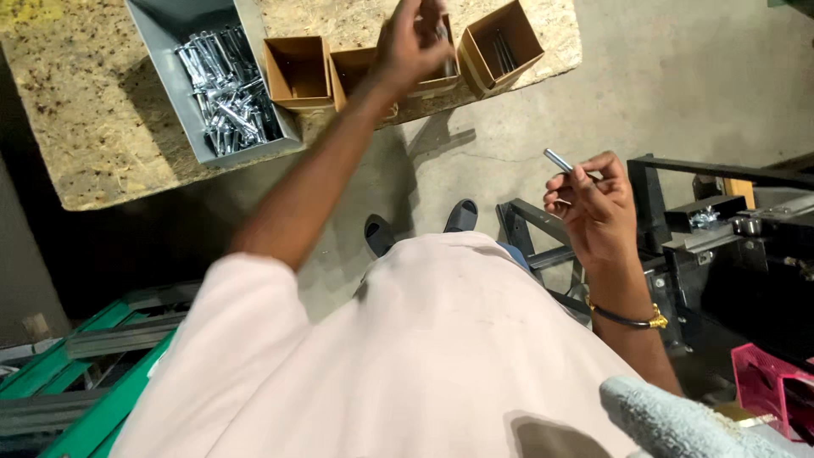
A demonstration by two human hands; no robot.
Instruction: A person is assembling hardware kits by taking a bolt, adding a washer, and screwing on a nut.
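Your left hand (414,38) pinches a metal pin (444,51) above the cardboard boxes (298,72) at the counter's (93,127) edge, while your right hand's (593,208) fingers clamp another pin (558,159).

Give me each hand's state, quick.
Left hand: closed on a small metal piece above the cardboard boxes.
Right hand: closed, holding a metal pin.

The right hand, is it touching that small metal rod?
Touching. The head view shows the right hand pinching the small metal rod between its fingertips.
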